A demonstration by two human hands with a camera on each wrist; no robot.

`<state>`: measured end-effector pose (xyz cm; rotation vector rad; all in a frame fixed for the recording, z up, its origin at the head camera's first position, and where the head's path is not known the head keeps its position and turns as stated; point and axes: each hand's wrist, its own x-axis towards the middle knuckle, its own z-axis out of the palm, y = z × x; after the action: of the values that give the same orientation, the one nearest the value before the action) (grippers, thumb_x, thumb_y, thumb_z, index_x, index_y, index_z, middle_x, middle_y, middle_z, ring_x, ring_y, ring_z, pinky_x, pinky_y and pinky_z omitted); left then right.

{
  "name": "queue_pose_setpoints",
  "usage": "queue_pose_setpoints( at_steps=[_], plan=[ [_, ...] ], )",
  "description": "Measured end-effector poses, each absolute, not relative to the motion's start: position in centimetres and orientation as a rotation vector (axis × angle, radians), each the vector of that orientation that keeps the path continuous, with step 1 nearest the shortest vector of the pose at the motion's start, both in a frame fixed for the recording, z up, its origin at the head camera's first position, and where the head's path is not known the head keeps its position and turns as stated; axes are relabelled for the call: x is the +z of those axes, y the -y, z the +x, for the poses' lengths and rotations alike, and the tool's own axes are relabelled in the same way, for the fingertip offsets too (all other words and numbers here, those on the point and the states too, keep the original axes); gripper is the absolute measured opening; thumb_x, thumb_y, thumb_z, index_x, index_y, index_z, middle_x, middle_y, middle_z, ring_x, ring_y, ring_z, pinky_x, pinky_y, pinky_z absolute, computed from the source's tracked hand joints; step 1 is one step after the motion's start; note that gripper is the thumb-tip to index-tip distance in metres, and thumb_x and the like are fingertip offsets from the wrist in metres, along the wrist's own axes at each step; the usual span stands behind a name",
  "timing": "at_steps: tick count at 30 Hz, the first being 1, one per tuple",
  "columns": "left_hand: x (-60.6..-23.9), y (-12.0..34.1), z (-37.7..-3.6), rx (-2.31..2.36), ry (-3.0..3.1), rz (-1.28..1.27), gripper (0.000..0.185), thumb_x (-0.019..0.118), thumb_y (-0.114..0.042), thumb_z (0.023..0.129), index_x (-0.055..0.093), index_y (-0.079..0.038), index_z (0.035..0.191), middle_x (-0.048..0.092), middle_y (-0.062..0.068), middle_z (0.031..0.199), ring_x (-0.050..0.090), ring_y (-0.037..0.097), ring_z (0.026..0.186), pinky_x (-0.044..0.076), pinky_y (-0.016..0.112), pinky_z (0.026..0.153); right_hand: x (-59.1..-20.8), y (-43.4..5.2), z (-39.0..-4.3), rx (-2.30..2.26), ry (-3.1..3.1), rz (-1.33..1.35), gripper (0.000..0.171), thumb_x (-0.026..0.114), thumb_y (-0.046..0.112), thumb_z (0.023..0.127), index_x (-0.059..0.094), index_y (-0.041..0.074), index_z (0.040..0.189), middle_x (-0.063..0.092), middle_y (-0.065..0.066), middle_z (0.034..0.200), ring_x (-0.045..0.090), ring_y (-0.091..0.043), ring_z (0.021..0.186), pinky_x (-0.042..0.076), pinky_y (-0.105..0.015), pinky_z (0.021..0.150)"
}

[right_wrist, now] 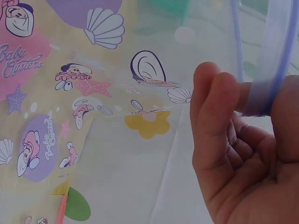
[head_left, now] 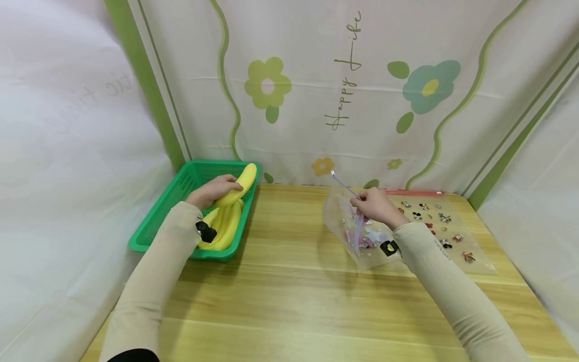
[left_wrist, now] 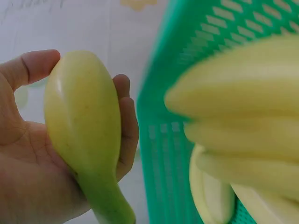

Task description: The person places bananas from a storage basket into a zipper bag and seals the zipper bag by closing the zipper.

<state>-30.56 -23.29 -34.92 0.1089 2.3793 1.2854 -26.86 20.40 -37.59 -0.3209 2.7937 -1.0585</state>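
L hand (head_left: 212,191) grips one banana (head_left: 239,186) just above green basket (head_left: 181,186); R hand (head_left: 373,206) pinches printed zip bag (head_left: 357,236) rim, held up off tabletop (head_left: 289,281). Bagging step; next needs bag mouth wide open

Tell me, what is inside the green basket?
The green basket holds a bunch of yellow bananas. The left hand grips one banana above them. The sleeve and fruit cover the basket's bottom, so anything beneath cannot be seen.

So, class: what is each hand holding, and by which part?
The left hand grips a banana around its middle, above the green basket. The right hand pinches a clear printed bag by its purple top strip.
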Motion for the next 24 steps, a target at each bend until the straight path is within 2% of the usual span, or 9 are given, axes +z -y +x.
queue_pose_setpoints(
  at_steps=[4,10,17,20,24],
  plan=[
    [-34.6,21.6,-30.1,1.217,-2.408,0.2,0.047,0.051,-0.028,0.095,0.043,-0.004,0.134,0.048,0.018,0.119,0.051,0.026,0.093,0.047,0.041,0.08,-37.7,-20.6,-27.1,-1.074,-2.784,-0.322,0.033,0.051,0.022,0.096,0.068,-0.001,0.08,0.063,-0.007,0.062,0.061,-0.022,0.052,0.053,-0.032,0.05],
    [-34.3,19.0,-29.2,1.117,-2.44,0.388,0.046,0.054,-0.03,0.094,0.045,-0.007,0.133,0.05,0.015,0.124,0.05,0.027,0.099,0.044,0.036,0.079,-37.9,-20.7,-27.4,-1.109,-2.756,-0.315,0.032,0.051,0.021,0.096,0.069,-0.004,0.087,0.063,-0.006,0.063,0.061,-0.02,0.051,0.053,-0.033,0.051],
    [-33.9,15.6,-28.2,1.044,-2.424,0.588,0.048,0.059,-0.028,0.092,0.047,-0.008,0.134,0.054,0.011,0.126,0.05,0.025,0.113,0.041,0.042,0.093,-38.1,-20.8,-27.8,-1.194,-2.679,-0.255,0.032,0.051,0.022,0.096,0.069,-0.004,0.096,0.065,-0.007,0.067,0.062,-0.022,0.057,0.054,-0.034,0.055],
    [-33.8,14.4,-27.7,1.004,-2.41,0.659,0.046,0.06,-0.027,0.091,0.049,-0.01,0.132,0.057,0.008,0.121,0.052,0.022,0.105,0.042,0.039,0.088,-38.2,-20.8,-27.8,-1.23,-2.635,-0.25,0.033,0.05,0.021,0.096,0.068,-0.006,0.099,0.066,-0.008,0.069,0.063,-0.021,0.058,0.055,-0.034,0.056],
    [-33.7,13.1,-27.0,0.969,-2.382,0.729,0.041,0.06,-0.025,0.092,0.051,-0.01,0.129,0.059,0.006,0.114,0.053,0.02,0.094,0.043,0.035,0.08,-38.5,-20.8,-27.9,-1.275,-2.594,-0.246,0.031,0.051,0.02,0.096,0.068,-0.006,0.097,0.066,-0.01,0.07,0.063,-0.021,0.057,0.055,-0.034,0.056]
  ],
)
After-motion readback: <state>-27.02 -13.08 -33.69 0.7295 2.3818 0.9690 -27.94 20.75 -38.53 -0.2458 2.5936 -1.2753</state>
